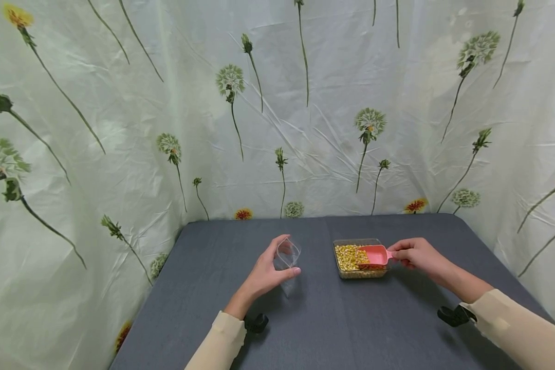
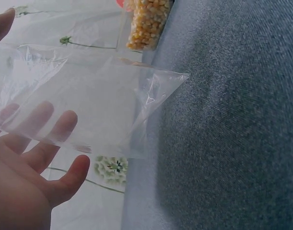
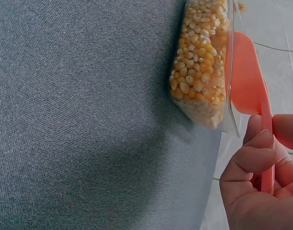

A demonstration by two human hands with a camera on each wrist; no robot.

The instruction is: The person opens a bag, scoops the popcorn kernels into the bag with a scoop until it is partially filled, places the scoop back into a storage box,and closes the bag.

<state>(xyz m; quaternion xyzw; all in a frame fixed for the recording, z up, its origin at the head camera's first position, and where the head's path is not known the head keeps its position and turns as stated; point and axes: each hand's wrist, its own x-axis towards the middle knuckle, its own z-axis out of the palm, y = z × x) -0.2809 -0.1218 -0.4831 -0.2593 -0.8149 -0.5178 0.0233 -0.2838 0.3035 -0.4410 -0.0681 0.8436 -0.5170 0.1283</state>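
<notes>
A person's two bare hands work over a dark grey table [image 1: 319, 318], in front of a pale curtain [image 1: 324, 154] printed with long-stemmed flowers. The right hand [image 1: 418, 257] pinches the handle of a pink scoop [image 1: 375, 254], thumb and fingers closed on it, at the right end of a clear rectangular container [image 1: 363, 274] that holds yellow corn kernels [image 1: 346, 257]. The scoop's bowl lies over the kernels; whether its lip digs in or only skims the top is hard to tell. Farther left, well apart from the container, the left hand [image 1: 268, 270] holds a clear plastic bag [image 1: 287, 254], thumb on the near side and fingers curved round the far side, so that the bag's mouth gapes upward. The container sits between the two hands but much nearer the right: just left of the right hand, and off to the right of the bag. The scoop's long axis runs roughly from right to left, its handle in the right hand and its front edge pointing left, toward the bag. The bag's long axis stands roughly upright, mouth on top; the left wrist view shows a pointed lower corner near the table, though whether they touch cannot be told.
</notes>
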